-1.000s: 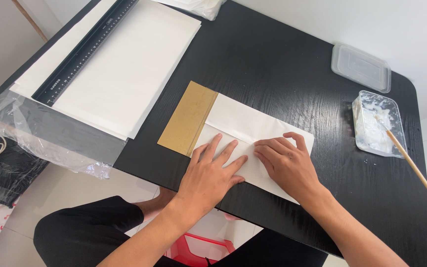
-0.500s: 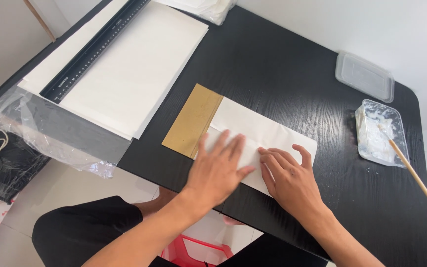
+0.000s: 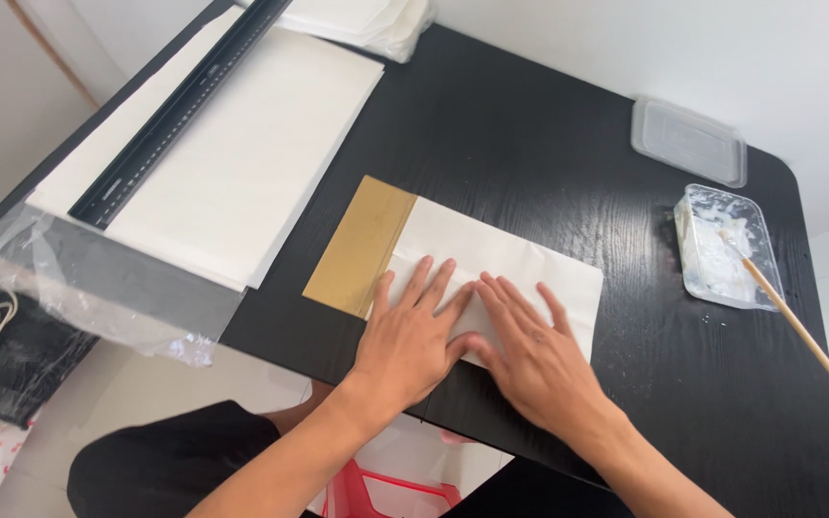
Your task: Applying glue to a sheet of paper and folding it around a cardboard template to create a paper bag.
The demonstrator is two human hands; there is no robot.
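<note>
Left hand (image 3: 413,336): flat, fingers spread, palm down on the white sheet (image 3: 520,264); gripping nothing.
Right hand (image 3: 534,355): flat, fingers spread, pressing the same sheet, touching the left.
Sheet: under both palms, reaching beyond the fingertips; long axis crosswise to the fingers; left hand nearer the brown board (image 3: 359,245).
Surface: black desk (image 3: 530,144).
Surroundings: paste tub (image 3: 722,245) and stick (image 3: 803,331), well right of the fingers.

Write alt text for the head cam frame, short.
Two bare hands, left hand and right hand, press flat side by side on a white paper sheet that partly covers a tan card on a black table. A black ruler lies on larger white sheets at left; a clear tub of white paste with a wooden stick sits at right.
</note>
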